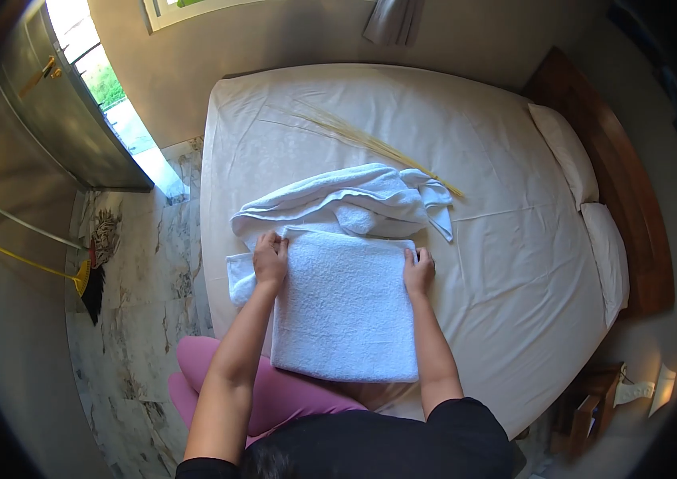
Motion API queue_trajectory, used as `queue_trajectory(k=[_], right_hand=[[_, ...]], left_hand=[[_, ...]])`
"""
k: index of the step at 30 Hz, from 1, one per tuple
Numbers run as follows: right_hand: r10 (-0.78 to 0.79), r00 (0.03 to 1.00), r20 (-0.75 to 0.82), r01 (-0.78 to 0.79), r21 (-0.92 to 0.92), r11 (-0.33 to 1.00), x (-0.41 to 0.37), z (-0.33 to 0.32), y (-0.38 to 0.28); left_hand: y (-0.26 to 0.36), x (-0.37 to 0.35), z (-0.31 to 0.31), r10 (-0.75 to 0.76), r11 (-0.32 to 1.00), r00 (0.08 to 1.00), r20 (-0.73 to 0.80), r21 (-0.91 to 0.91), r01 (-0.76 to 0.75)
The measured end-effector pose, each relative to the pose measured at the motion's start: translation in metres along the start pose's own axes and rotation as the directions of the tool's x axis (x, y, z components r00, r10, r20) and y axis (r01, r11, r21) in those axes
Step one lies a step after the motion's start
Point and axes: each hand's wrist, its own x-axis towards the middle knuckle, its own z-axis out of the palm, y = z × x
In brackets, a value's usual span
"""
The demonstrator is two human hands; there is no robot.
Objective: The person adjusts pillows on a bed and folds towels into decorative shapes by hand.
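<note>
Towel (pixel 344 311) held btwn L fingers (pixel 269 239) & R fingers (pixel 424 257).

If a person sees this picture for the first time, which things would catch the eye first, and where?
Probably the folded white towel first, on the bed at lower middle, with the left grip and right grip at its far corners. Just beyond it lies a crumpled towel, with a pale stick bundle slanting behind. The bright door opening at upper left also stands out.

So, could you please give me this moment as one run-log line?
left hand: holding folded towel, far left corner | right hand: holding its far right corner | bunched towel: beyond it, on bed
</note>
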Motion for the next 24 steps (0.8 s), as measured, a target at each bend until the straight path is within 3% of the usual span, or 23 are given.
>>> queue_trajectory(k=[1,2,4,5,6,8,10,12,14,15,16,18,19,21,22,24], right_hand=[[0.057,0.991,0.118,-0.055,-0.026,0.998,0.003,-0.004,-0.001],[-0.015,1.0,0.01,0.016,-0.047,0.999,0.001,-0.006,-0.003],[-0.167,0.967,-0.194,0.147,-0.114,0.983,-0.011,-0.02,-0.035],[-0.274,0.947,-0.168,0.259,-0.109,0.96,-0.017,-0.022,-0.045],[-0.377,0.916,-0.14,0.365,-0.102,0.925,-0.028,-0.023,-0.054],[-0.416,0.901,0.121,0.418,0.009,0.908,-0.061,-0.022,-0.083],[-0.407,0.805,0.432,0.512,-0.159,0.844,-0.081,-0.017,-0.082],[-0.403,0.838,0.369,0.485,-0.164,0.859,-0.081,-0.015,-0.058],[-0.308,0.904,0.295,0.401,-0.345,0.849,-0.073,-0.022,-0.039],[-0.256,0.938,0.233,0.331,-0.389,0.86,-0.07,-0.028,-0.034],[-0.282,0.948,0.146,0.311,-0.245,0.918,-0.065,-0.032,-0.022],[-0.143,0.988,0.061,0.143,0.008,0.99,-0.06,-0.03,-0.009],[-0.094,0.993,0.066,0.091,0.049,0.995,-0.057,-0.028,-0.004],[-0.001,0.997,0.081,-0.01,0.136,0.991,-0.051,-0.026,0.002],[0.116,0.964,0.238,-0.193,0.331,0.924,-0.045,-0.029,0.004],[0.197,0.791,0.579,-0.561,0.56,0.609,-0.032,-0.041,-0.003]], left_hand=[[0.004,0.002,-0.004,-0.124,0.992,0.983,0.135,0.051,0.118],[0.01,0.0,-0.006,0.011,0.995,1.0,0.009,0.096,-0.012],[0.032,-0.014,-0.01,0.293,0.943,0.932,-0.215,0.227,-0.245],[0.026,-0.022,-0.008,0.31,0.942,0.949,-0.054,0.152,-0.299],[0.033,-0.031,-0.006,0.378,0.902,0.924,0.058,0.201,-0.382],[0.055,-0.057,-0.001,0.471,0.797,0.83,0.299,0.26,-0.545],[0.04,-0.072,0.004,0.417,0.789,0.837,0.354,0.317,-0.527],[0.031,-0.078,0.001,0.357,0.804,0.868,0.345,0.36,-0.473],[0.024,-0.085,-0.008,0.274,0.846,0.921,0.278,0.387,-0.368],[0.012,-0.088,-0.01,0.282,0.894,0.94,0.194,0.303,-0.331],[0.005,-0.09,-0.013,0.209,0.956,0.966,0.15,0.176,-0.234],[-0.006,-0.092,-0.014,0.049,0.994,0.994,0.094,-0.107,-0.039],[-0.008,-0.085,-0.012,0.081,0.996,0.997,0.022,-0.037,-0.08],[-0.012,-0.063,-0.014,-0.109,0.971,0.965,0.237,-0.184,0.155],[-0.014,-0.053,-0.017,-0.179,0.933,0.921,0.346,-0.238,0.271],[-0.03,-0.043,-0.008,-0.164,0.852,0.911,0.38,-0.41,0.324]])
